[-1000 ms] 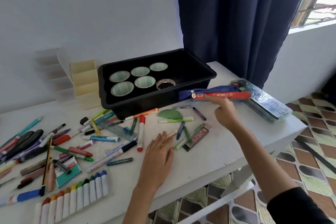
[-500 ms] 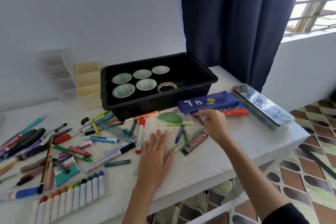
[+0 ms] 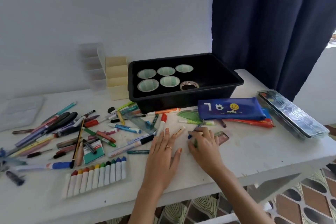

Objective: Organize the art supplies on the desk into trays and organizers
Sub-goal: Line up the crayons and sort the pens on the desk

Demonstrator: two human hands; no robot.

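Blue pen (image 3: pixel 196 128) in curled right hand (image 3: pixel 204 142)

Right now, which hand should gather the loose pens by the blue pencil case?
Right. The right hand curls round a green pen there; the left hand lies flat on the desk, farther from the pencil case.

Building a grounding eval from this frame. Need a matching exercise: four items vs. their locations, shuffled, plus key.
Items:
1. tape roll
2. blue pencil case
3. crayon row
4. cream organizer

Places:
A. beside the left wall of the black tray
B. inside the black tray
C. near the front edge of the desk, left of the left hand
D. overlapping a red pack

Pairs: 1-B, 2-D, 3-C, 4-A
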